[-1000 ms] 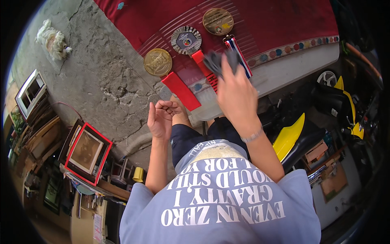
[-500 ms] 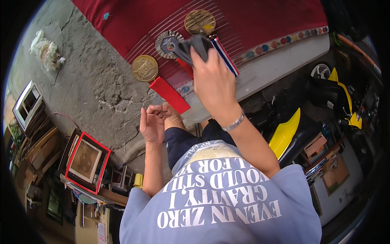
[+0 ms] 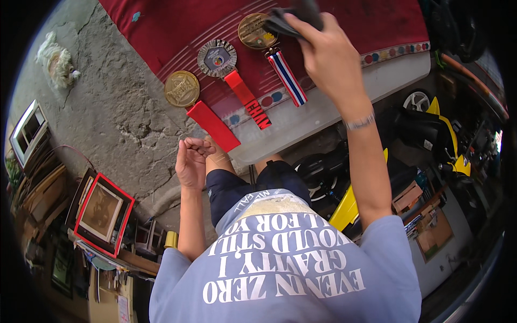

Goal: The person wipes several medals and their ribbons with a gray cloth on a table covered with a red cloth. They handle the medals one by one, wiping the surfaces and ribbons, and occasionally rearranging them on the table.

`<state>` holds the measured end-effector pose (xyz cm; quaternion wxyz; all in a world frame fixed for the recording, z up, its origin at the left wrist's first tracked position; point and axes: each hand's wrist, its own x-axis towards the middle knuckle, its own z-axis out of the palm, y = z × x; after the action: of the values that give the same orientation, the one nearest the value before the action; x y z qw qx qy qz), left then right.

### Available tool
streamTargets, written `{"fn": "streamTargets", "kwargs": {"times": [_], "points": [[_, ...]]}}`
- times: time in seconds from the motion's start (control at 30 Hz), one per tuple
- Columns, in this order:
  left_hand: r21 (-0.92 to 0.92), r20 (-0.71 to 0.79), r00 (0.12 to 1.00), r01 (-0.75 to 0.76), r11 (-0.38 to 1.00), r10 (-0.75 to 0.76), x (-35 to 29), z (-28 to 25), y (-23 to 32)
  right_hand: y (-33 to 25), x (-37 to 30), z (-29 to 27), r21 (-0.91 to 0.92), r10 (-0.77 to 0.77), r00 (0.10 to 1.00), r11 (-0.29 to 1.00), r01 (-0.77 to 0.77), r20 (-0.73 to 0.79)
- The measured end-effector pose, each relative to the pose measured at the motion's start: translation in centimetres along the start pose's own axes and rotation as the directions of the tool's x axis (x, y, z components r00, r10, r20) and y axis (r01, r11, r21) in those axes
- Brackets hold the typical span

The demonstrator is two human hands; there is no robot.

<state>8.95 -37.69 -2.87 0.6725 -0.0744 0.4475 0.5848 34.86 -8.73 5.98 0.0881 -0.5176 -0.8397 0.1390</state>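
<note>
My right hand (image 3: 335, 59) is closed on a dark grey cloth (image 3: 304, 20), which is blurred and overlaps the right edge of the farthest gold medal (image 3: 253, 30). That medal has a red, white and blue striped ribbon (image 3: 288, 79). Left of it lies a silver medal (image 3: 216, 58) with a ridged rim and a red ribbon (image 3: 245, 97). A second gold medal (image 3: 182, 89) with a plain red ribbon (image 3: 214, 127) is the leftmost in the row. My left hand (image 3: 193, 161) is held up near my knee, fingers loosely curled, thumb apart, nothing visible in it.
The medals lie on a dark red cloth (image 3: 366, 27) with a patterned border, over a pale table (image 3: 328, 116). A white dog (image 3: 56, 62) lies on the cracked concrete floor (image 3: 121, 107). A black and yellow motorbike (image 3: 344, 210) stands right; framed pictures (image 3: 105, 214) lean left.
My right hand and the grey cloth have moved right and farther away, from over the silver medal to the farthest gold medal, uncovering the silver one. My left hand has kept its curled pose.
</note>
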Motion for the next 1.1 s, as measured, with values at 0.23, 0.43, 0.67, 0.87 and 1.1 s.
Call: {"fn": "streamTargets", "kwargs": {"times": [0.23, 0.43, 0.67, 0.87, 1.1], "points": [[0.025, -0.041, 0.998, -0.042, 0.999, 0.043, -0.5, 0.0, 0.0, 0.2, -9.8, -2.2, -0.168, 0.011, 0.927, 0.984, 0.056, 0.374], [0.014, -0.035, 0.998, -0.056, 0.998, 0.056, 0.0, -0.1, -0.4, 0.2, -9.0, -9.6, 0.000, 0.126, 0.846, 0.989, -0.148, 0.518], [0.152, -0.078, 0.995, -0.052, 0.987, 0.065, 0.0, 0.6, -0.1, 1.9, -2.1, 0.0, -0.023, -0.159, 0.977, 0.986, 0.164, 0.145], [0.176, -0.149, 0.984, -0.076, 0.982, 0.103, -0.2, -0.4, -0.8, 2.8, -14.4, -4.5, -0.097, 0.010, 0.867, 0.994, 0.044, 0.498], [0.221, -0.121, 0.988, -0.064, 0.973, 0.093, -0.4, -0.6, -0.4, 1.1, -8.3, -7.6, 0.116, 0.094, 0.959, 0.985, -0.129, 0.269]]}}
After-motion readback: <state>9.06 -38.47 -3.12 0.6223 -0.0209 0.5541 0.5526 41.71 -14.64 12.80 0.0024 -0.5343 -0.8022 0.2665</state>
